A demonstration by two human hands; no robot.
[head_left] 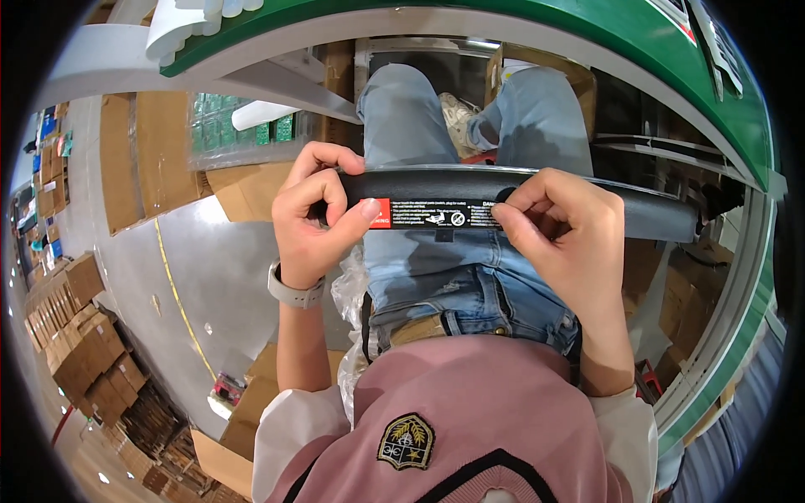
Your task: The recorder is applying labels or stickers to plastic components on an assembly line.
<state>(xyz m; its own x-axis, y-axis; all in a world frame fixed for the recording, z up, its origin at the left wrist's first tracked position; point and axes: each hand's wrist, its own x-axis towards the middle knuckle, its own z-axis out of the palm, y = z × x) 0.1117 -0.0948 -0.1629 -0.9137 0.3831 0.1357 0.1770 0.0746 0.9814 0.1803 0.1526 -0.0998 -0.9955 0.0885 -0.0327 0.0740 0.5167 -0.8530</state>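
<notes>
The left hand (309, 230) pinched the red left end of a printed black label (432, 215); the right hand (583, 230) closed thumb and forefinger on its other end. The strip lay lengthwise along a long black bar (658, 215), which stretched farther rightward, across the light-blue jeans (407, 117).

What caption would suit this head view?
Left hand and right hand touch a label on a long dark bar over jeans.
</notes>
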